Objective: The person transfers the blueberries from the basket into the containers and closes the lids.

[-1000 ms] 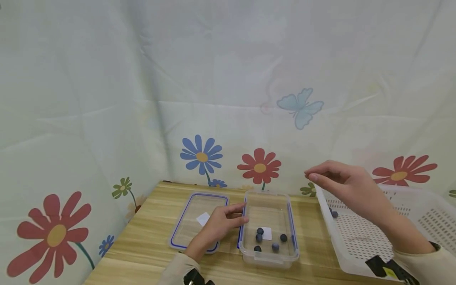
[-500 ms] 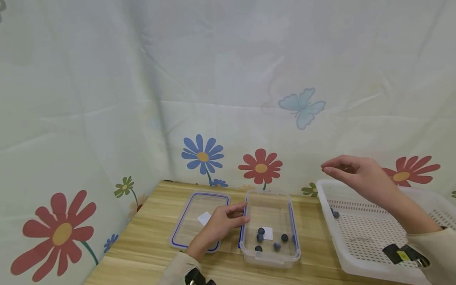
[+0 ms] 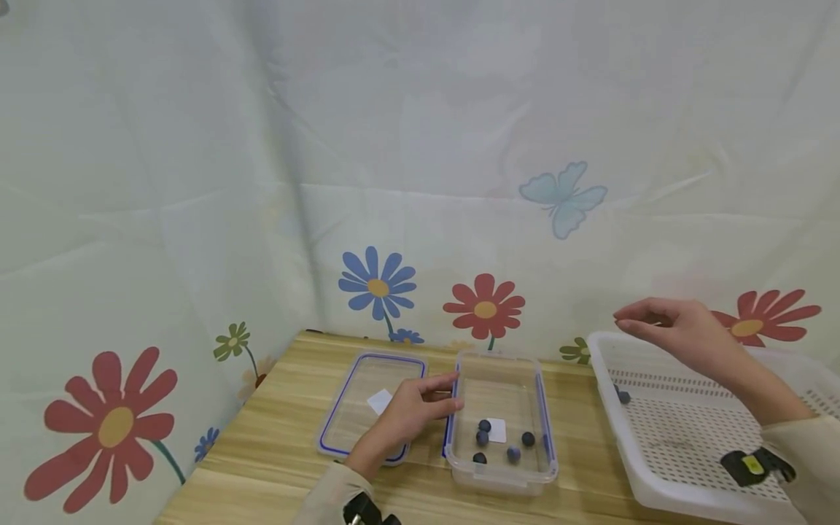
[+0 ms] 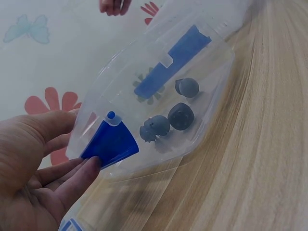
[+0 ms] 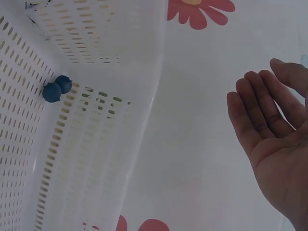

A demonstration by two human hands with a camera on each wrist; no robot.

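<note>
In the head view my left hand [image 3: 412,414] reaches the left side of a clear plastic food box [image 3: 499,477]. Its fingers are fairly straight and touch the box by a blue side latch flap [image 4: 111,144], as the left wrist view shows. Several blueberries [image 3: 513,455] lie in the near half of the box. My right hand [image 3: 685,332] hovers over the far left part of a white perforated basket [image 3: 633,467]. The right wrist view shows its fingers loosely bent, with nothing held. Two blueberries [image 5: 52,92] sit in a corner of the basket.
A clear lid [image 3: 337,408] with a blue seal lies on the wooden table [image 3: 262,445], left of the box and partly behind my left hand. White labels mark the lid and box. Behind the table hangs a flower-printed curtain [image 3: 426,182].
My right hand has moved right, away from the box side and further over the basket. The left hand stays at the box. The blueberries keep their places, with a slight shift of the whole view.
</note>
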